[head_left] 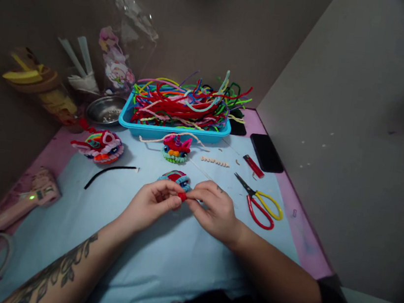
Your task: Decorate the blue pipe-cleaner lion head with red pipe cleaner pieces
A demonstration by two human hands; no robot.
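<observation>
Between my two hands is a small red piece, seemingly fuzzy pipe cleaner, held over the blue cloth. My left hand pinches it between thumb and fingers. The fingertips of my right hand are closed at its right side, gripping its edge. Just behind my hands lies a round, colourful pipe-cleaner figure, partly covered by my fingers. Farther back sits a second figure with pink ears and a purple horn. At the left rests a larger lion-like figure with a rainbow strip.
A blue basket of pipe cleaners stands at the back. Scissors, a red cutter-like tool, a phone and a twisted beige strip lie right. Left are a black stem, a pink glue gun and a metal bowl.
</observation>
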